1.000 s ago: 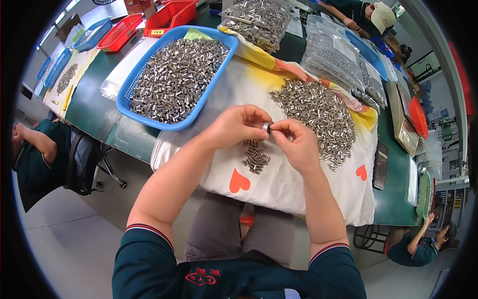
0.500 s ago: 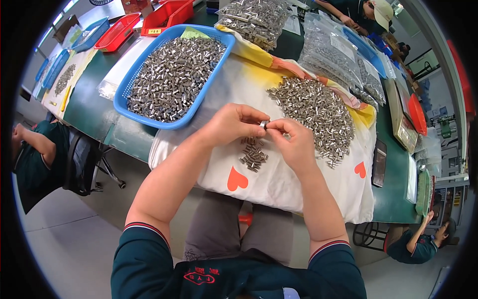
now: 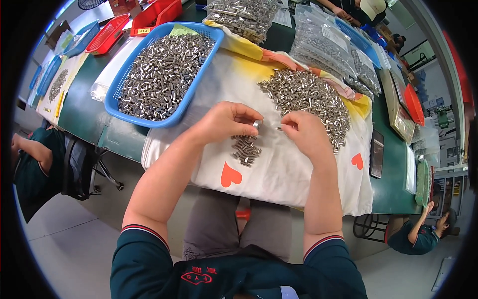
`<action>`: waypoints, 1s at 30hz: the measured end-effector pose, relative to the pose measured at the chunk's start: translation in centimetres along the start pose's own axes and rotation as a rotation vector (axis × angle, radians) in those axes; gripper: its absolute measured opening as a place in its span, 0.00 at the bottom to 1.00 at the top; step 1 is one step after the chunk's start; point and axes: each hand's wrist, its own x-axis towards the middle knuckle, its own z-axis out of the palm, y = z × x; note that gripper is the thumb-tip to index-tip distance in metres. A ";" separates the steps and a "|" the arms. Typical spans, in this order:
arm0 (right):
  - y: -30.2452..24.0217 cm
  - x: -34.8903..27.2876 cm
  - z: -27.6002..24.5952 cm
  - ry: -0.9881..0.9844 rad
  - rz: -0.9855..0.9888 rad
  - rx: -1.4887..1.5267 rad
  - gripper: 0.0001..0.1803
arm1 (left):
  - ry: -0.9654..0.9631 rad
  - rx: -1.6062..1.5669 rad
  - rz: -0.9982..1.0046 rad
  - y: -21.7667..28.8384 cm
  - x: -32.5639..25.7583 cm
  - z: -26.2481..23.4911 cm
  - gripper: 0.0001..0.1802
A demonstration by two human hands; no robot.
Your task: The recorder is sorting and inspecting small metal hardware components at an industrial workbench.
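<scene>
Between the thumb and fingers of my left hand (image 3: pixel 230 122) is a small shiny metal ring (image 3: pixel 257 124), held above a little heap of metal pins (image 3: pixel 245 150). My right hand (image 3: pixel 304 130) is a short way to the right, its thumb and forefinger pinched on a small metal pin (image 3: pixel 280 128). Beyond and beside the right hand spreads a large pile of short metal cylinders (image 3: pixel 311 97) on the white cloth (image 3: pixel 279 174). A blue plastic basket (image 3: pixel 112 99) full of similar metal cylinders stands to the left of my left hand.
Clear bags of metal parts (image 3: pixel 244 20) lie at the back, with more bags (image 3: pixel 321 42) to their right. Red trays (image 3: pixel 107 35) stand far left. A dark phone (image 3: pixel 377 154) lies on the green table (image 3: pixel 393 194) at right. Other people sit left, right and far back.
My right hand has drawn away from the left to the right, leaving a gap between them. The left hand keeps its hold on the ring. The whole view has shifted slightly.
</scene>
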 end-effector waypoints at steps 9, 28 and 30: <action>-2.0 0.2 0.6 0.005 0.104 0.326 0.04 | 0.039 -0.046 0.025 -0.2 0.3 -0.2 0.17; -2.4 0.1 3.6 0.141 0.018 0.558 0.03 | 0.077 -0.022 0.266 -0.6 0.3 -0.3 0.17; -2.7 0.2 3.5 0.151 0.005 0.603 0.02 | 0.057 -0.096 0.244 -0.8 0.3 -0.4 0.18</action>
